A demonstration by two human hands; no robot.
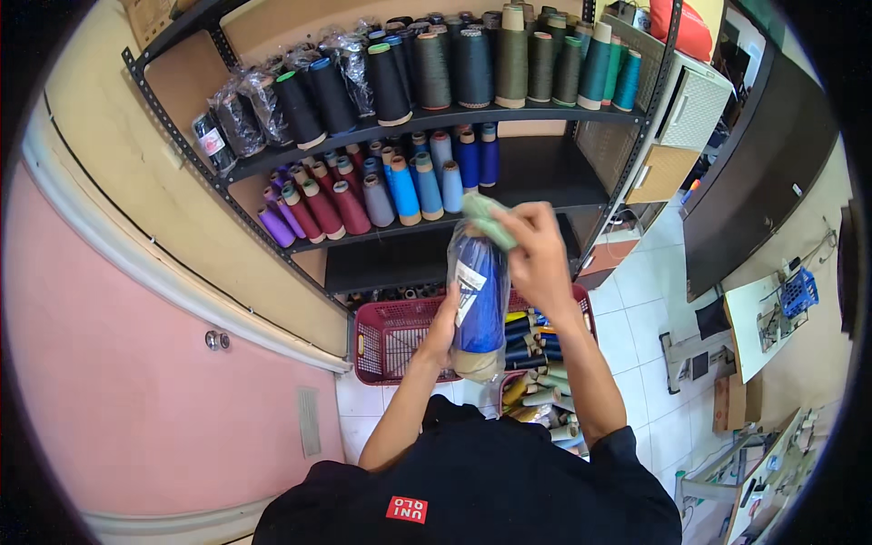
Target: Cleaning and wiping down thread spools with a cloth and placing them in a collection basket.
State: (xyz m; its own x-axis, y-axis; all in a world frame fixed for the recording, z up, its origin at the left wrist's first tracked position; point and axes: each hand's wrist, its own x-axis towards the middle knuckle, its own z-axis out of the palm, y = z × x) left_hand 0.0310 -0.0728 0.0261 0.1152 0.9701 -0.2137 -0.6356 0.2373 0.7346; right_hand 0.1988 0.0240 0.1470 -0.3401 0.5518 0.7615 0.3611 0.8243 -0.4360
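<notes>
A large blue thread cone (pixel 484 295) in clear plastic wrap, with a white label on its side, stands nearly upright in front of my chest. My left hand (pixel 442 329) is closed round its lower left side. Bunched in my right hand (pixel 541 259) is a pale green cloth (pixel 489 221), pressed against or just over the cone's top; the fingers are slightly blurred. The cloth hides the cone's tip.
Ahead stands a black metal shelf (pixel 536 186) with rows of thread cones, dark ones above, purple, red and blue below. A red plastic basket (pixel 400 311) and another crate of cones (pixel 545 398) sit on the tiled floor. A pink door (pixel 163 363) is at left.
</notes>
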